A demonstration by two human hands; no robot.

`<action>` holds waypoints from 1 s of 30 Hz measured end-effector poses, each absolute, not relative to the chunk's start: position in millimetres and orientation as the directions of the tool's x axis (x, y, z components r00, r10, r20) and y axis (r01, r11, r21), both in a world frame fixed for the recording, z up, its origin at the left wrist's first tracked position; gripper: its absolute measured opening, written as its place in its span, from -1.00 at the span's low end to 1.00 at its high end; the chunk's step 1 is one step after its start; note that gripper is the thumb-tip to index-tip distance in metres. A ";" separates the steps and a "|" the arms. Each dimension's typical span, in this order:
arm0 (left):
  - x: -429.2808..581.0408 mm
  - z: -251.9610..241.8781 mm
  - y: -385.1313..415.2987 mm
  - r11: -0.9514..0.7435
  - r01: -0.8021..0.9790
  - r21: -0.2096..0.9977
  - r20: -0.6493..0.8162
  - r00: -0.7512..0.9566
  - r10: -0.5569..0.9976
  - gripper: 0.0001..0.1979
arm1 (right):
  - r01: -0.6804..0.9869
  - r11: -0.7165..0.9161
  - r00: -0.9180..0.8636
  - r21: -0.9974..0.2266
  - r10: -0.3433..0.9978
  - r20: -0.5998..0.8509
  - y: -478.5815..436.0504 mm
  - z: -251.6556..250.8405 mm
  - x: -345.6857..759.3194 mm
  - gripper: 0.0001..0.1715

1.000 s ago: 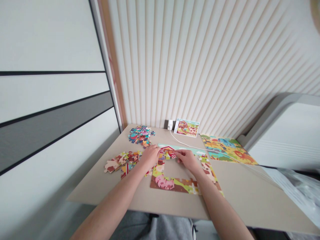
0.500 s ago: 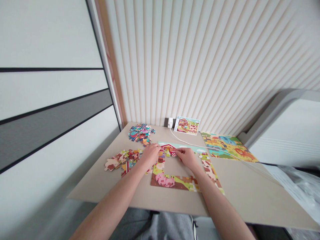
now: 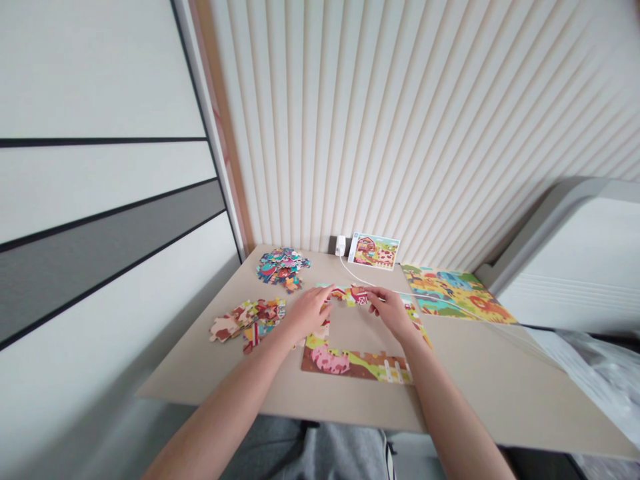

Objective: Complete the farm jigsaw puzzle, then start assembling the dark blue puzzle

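A jigsaw puzzle (image 3: 367, 371) lies on the table as a partly assembled frame with a bare middle. Its lower edge shows a pink pig and a white fence. My left hand (image 3: 309, 312) is over the upper left corner, its fingers apart and stretched toward the barn roof pieces (image 3: 339, 293). At the top edge, my right hand (image 3: 393, 312) pinches a red puzzle piece (image 3: 361, 297) with a white barn window. Parts of the puzzle's top and right side are hidden by my right hand and forearm.
Loose pieces (image 3: 247, 319) lie left of the puzzle, with a blue-toned pile (image 3: 283, 265) behind them. A picture card (image 3: 375, 251) leans on the wall beside a white charger (image 3: 341, 245). Its cable (image 3: 425, 297) crosses an animal picture (image 3: 457, 293) at right.
My right hand has moved right and slightly away from me, along with the red barn piece. My left hand has shifted a little right, its fingers spreading apart.
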State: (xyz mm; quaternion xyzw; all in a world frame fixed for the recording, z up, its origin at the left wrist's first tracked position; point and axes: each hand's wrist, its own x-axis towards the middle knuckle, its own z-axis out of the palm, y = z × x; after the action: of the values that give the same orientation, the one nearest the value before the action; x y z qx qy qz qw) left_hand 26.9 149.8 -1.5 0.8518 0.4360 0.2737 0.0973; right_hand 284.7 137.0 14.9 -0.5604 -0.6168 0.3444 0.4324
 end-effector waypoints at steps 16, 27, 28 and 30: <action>34.7 6.5 136.3 -0.739 0.533 0.412 0.401 0.623 0.672 -0.23 | 0.376 0.227 -0.222 -0.898 0.963 0.150 124.9 19.4 268.2 -0.56; 9.3 31.9 124.8 -0.646 0.704 0.294 0.441 0.500 0.745 -0.59 | 0.414 0.200 -0.224 -0.888 0.968 0.113 117.3 26.1 264.1 -0.59; -4.1 32.5 127.1 -0.588 0.757 0.285 0.423 0.452 0.786 -0.63 | 0.409 0.191 -0.228 -0.892 0.968 0.103 115.8 28.8 262.9 -0.59; -35.6 31.3 133.9 -0.437 0.857 0.274 0.351 0.334 0.875 -0.68 | 0.389 0.179 -0.252 -0.904 0.964 0.083 112.7 34.2 258.4 -0.58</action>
State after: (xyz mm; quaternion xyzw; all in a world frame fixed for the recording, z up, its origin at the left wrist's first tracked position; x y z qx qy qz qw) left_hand -35.6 133.9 31.3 0.8166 0.5300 0.2278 0.0196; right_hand 258.4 112.7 34.2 -0.4974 -0.6801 0.4040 0.3561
